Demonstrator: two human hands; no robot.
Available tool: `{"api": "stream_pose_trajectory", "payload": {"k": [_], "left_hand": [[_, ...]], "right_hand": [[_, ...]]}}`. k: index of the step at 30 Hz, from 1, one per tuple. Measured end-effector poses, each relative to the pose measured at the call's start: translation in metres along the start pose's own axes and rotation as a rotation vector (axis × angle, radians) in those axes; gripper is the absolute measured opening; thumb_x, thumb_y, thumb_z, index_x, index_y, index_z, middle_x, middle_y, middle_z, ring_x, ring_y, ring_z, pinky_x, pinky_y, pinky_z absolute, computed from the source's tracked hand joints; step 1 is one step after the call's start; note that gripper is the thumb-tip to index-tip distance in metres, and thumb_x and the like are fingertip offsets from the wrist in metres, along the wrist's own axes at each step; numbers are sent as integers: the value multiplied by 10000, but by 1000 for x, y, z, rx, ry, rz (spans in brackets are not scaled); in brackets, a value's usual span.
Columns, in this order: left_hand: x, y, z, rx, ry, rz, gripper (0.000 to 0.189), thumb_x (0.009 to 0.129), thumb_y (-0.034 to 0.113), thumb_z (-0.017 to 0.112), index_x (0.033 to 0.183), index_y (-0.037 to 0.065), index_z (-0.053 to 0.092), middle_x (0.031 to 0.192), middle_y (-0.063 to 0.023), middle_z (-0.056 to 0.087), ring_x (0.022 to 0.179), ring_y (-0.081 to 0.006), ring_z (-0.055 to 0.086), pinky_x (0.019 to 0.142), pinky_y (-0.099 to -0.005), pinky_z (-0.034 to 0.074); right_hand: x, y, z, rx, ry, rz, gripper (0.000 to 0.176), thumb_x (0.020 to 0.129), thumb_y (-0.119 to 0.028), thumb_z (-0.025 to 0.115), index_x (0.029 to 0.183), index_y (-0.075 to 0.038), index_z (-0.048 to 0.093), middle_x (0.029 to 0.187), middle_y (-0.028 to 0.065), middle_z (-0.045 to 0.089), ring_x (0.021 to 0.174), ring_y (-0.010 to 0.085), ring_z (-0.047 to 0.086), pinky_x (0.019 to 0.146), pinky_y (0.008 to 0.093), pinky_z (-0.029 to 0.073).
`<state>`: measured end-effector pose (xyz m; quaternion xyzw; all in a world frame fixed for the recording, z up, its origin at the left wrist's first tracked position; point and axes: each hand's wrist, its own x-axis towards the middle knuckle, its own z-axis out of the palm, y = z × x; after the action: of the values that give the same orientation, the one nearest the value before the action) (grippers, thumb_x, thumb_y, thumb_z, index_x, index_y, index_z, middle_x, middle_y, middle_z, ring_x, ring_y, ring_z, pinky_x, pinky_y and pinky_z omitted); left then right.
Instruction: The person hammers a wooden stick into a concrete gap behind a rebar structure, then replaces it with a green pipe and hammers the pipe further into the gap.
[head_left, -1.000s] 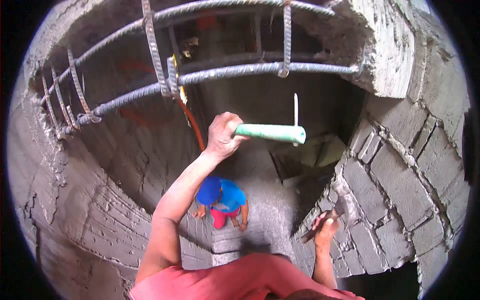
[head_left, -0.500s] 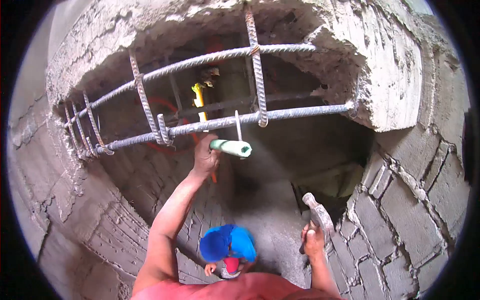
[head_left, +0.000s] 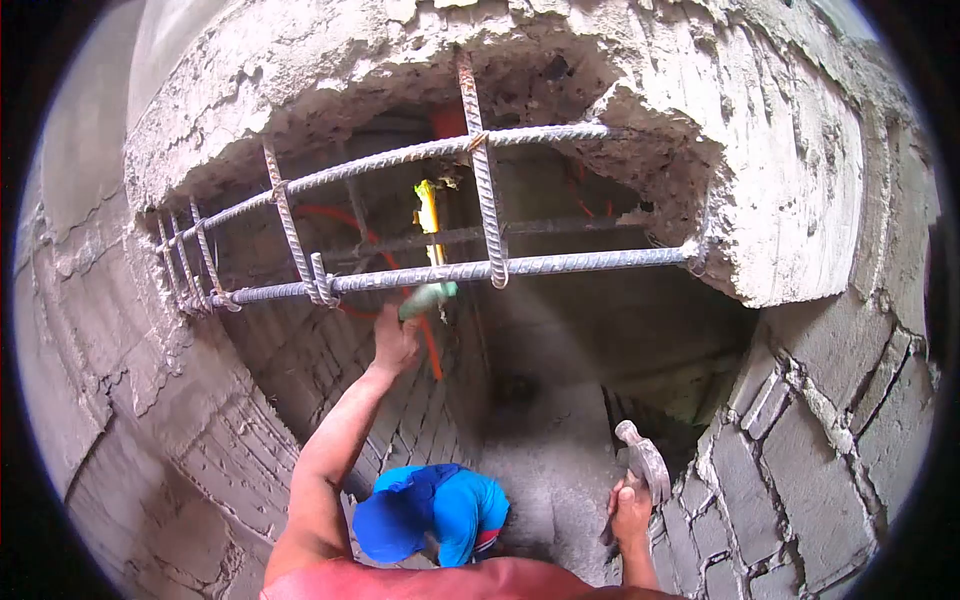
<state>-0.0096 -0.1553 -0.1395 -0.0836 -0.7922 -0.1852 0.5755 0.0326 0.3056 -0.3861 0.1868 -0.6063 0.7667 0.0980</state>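
Note:
My left hand (head_left: 396,342) is closed around a pale green tube (head_left: 428,300), just below the lower rebar (head_left: 420,276). The far end of the tube is blurred near a yellow piece (head_left: 428,215) that stands upright behind the bars. An orange tube (head_left: 431,345) hangs beside my left hand. Down at the lower right, my right hand (head_left: 631,508) grips a hammer (head_left: 648,466), its metal head pointing up.
Broken concrete (head_left: 790,200) with exposed rebar spans the top. Block walls (head_left: 790,470) rise at both sides. Below, a person in a blue cap and blue shirt (head_left: 470,510) is bent over near the grey floor (head_left: 560,440).
My left hand has moved slightly down and left, and the green tube has shifted left. The person below shows more of the blue shirt. The view has shifted a little.

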Motion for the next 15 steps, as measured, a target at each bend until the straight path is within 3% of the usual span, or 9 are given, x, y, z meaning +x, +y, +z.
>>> {"api": "stream_pose_trajectory", "payload": {"k": [3,4,7,9,11,12,15], "left_hand": [[8,27,-12,58,9,-59,398,981,416,555,1045,23,568,786,-184,607,694,-387,628,607,-434,477],[16,47,-12,-10,86,66,321,949,312,621,1060,14,577,741,-176,613,624,-391,620,552,-417,474],[38,86,-6,65,217,139,268,962,230,585,1110,7,569,760,-177,615,653,-370,622,575,-392,466],[58,105,-6,181,345,239,210,962,181,595,1064,-2,605,782,-165,628,736,-370,639,658,-401,488],[69,124,-8,30,316,102,202,978,192,583,1035,0,608,796,-152,629,745,-323,639,670,-400,488],[71,116,-7,39,308,181,206,985,204,580,1011,2,608,777,-135,622,709,-280,632,648,-389,485],[70,117,-12,17,247,264,156,949,157,618,1021,18,623,761,-131,640,680,-295,658,599,-382,492]], "right_hand": [[6,-4,-6,-21,-9,13,612,914,-651,549,890,-40,543,609,17,488,495,107,473,457,252,392],[8,-6,-7,-26,-23,-3,607,918,-645,549,886,-39,544,611,16,489,495,107,477,456,250,394],[12,-10,-4,-2,-75,33,581,934,-614,548,916,-34,536,618,18,492,492,104,476,451,249,397],[17,-18,4,3,-76,22,565,946,-598,538,936,-33,531,620,19,493,490,102,477,450,249,400],[20,-22,12,8,-73,11,550,958,-582,529,957,-31,525,623,20,493,489,101,477,449,250,403],[22,-22,15,22,-94,-16,538,965,-571,522,973,-33,519,627,20,493,487,100,473,446,250,403],[25,-33,21,45,-124,-54,534,975,-564,510,999,-31,519,641,22,497,497,97,464,454,249,398]]}}
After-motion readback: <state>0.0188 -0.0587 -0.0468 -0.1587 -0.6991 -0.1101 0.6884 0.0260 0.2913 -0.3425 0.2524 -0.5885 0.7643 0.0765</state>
